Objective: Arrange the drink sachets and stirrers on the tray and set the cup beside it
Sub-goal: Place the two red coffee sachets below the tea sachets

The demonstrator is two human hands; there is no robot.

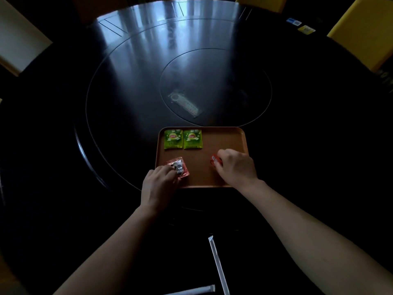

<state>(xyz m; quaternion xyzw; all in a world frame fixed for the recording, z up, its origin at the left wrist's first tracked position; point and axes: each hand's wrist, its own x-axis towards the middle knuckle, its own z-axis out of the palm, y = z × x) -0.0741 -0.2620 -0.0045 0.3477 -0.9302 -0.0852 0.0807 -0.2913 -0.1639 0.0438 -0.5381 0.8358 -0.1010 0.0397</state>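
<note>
Still lying off the tray (223, 133): two wrapped stirrers (217, 262). Sitting placed: two green sachets (182, 139). Pinching red sachets (178, 168) down: left hand (158, 186), right hand (236, 167); cup unseen.

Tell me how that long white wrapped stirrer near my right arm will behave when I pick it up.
The wrapped stirrer looks thin and long, so probably very light and slightly bendy. It lies flat on the glossy dark table, so it may slide rather than lift; pinching one end should help.

Two bare forearms come in from the lower edge of the frame, one at lower left, one at lower right. No sleeve covers either. The left hand (158, 184) and the right hand (237, 167) wear no gloves, rings or watch.
</note>
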